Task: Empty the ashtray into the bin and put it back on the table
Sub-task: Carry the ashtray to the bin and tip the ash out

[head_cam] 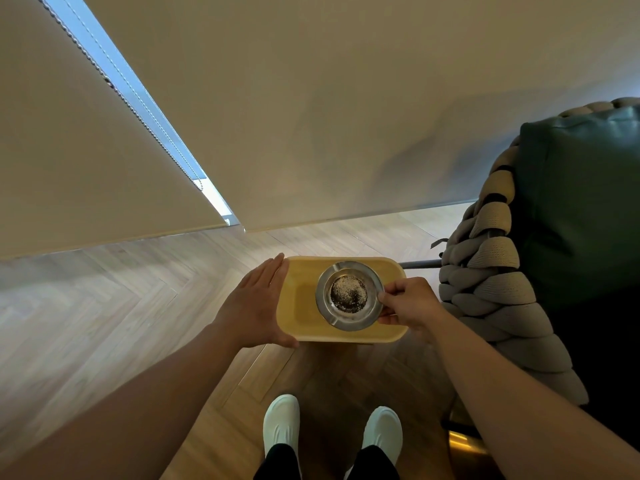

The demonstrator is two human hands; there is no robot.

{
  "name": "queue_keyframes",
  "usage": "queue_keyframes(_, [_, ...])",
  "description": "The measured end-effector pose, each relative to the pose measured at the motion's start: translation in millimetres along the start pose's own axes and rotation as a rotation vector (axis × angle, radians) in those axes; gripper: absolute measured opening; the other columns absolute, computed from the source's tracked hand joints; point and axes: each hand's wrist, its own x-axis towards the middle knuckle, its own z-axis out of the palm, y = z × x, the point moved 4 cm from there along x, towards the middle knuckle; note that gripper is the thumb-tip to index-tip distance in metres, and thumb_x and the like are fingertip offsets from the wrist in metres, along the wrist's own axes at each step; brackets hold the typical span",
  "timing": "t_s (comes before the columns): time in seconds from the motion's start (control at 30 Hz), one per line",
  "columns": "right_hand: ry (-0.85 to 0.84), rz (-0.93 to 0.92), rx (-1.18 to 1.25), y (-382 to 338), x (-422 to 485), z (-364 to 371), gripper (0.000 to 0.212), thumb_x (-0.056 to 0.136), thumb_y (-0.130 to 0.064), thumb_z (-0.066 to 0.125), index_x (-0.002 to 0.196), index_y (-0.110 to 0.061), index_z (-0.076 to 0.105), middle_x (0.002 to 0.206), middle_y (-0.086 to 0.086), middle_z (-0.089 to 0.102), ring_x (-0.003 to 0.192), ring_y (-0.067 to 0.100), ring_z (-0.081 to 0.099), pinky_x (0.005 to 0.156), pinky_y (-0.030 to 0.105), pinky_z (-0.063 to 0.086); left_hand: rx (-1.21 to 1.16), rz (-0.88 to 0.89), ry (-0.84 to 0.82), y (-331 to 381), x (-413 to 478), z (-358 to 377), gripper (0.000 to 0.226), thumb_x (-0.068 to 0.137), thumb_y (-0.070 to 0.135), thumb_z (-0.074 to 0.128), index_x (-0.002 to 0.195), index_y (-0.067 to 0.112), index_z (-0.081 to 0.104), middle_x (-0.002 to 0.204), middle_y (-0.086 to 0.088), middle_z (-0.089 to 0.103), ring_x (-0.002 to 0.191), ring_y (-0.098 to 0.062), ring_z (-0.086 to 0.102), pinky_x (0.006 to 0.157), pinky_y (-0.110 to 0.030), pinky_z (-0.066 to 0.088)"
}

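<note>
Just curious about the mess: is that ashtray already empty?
No, the ashtray holds dark ash in its middle while the right hand grips its rim.

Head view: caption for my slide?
Right hand pinches full ashtray on yellow table; left hand steadies its edge.

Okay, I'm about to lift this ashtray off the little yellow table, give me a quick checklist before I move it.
1. Right hand pinching the ashtray rim: ok.
2. Ashtray level, ash sitting in the middle: ok.
3. Left hand flat against the table edge, steadying it: ok.
4. Nothing else on the tabletop to knock: ok.
5. Bin in sight: not ok, none visible.
6. Chair close on the right, clearance for the elbow: cannot tell.
</note>
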Motion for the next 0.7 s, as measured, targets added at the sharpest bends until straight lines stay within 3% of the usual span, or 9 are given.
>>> queue_keyframes(0.2, [0.023, -0.026, 0.005, 0, 2, 1, 0.015, 0.09, 0.006, 0.063, 0.081, -0.006, 0.061, 0.081, 0.019, 0.065, 0.064, 0.026, 0.067, 0.047, 0.03, 0.057, 0.01, -0.022, -0.02, -3, 2, 3, 0.157, 0.046, 0.093, 0.067, 0.161, 0.017, -0.007, 0.171, -0.005, -0.001, 0.158, -0.025, 0.004, 0.124, -0.039, 0.008])
queue_keyframes(0.33, [0.044, -0.101, -0.093, -2, 2, 2, 0.015, 0.088, 0.004, 0.067, 0.081, -0.009, 0.064, 0.085, 0.019, 0.069, 0.072, 0.03, 0.072, 0.065, 0.042, 0.063, 0.036, -0.037, -0.028, -3, 5, 3, 0.157, 0.047, 0.088, 0.073, 0.161, 0.015, -0.007, 0.171, -0.005, 0.001, 0.157, -0.028, 0.005, 0.124, -0.042, 0.013])
queue_keyframes(0.47, [0.12, -0.253, -0.235, -10, -3, 3, 0.016, 0.085, -0.004, 0.072, 0.077, -0.016, 0.067, 0.083, 0.011, 0.071, 0.069, 0.023, 0.073, 0.065, 0.032, 0.062, 0.061, -0.04, -0.036, -4, 7, 2, 0.157, 0.047, 0.085, 0.075, 0.16, 0.013, -0.008, 0.17, -0.007, 0.003, 0.156, -0.03, 0.005, 0.124, -0.043, 0.014])
queue_keyframes(0.57, [0.18, -0.574, -0.473, -18, -16, 6, 0.006, 0.085, -0.007, 0.072, 0.084, -0.013, 0.074, 0.078, 0.005, 0.072, 0.07, 0.018, 0.068, 0.067, 0.03, 0.058, 0.061, -0.04, -0.041, -5, 7, 2, 0.157, 0.047, 0.085, 0.075, 0.16, 0.014, -0.009, 0.169, -0.006, 0.003, 0.156, -0.029, 0.004, 0.124, -0.043, 0.014])
queue_keyframes(0.7, [0.212, -1.163, -0.841, -13, -41, 21, 0.014, 0.077, 0.004, 0.077, 0.089, 0.001, 0.075, 0.079, 0.013, 0.073, 0.068, 0.028, 0.068, 0.06, 0.039, 0.06, 0.069, -0.038, -0.044, -5, 8, 2, 0.156, 0.047, 0.087, 0.073, 0.16, 0.015, -0.008, 0.169, -0.006, 0.003, 0.156, -0.03, 0.006, 0.124, -0.044, 0.014])
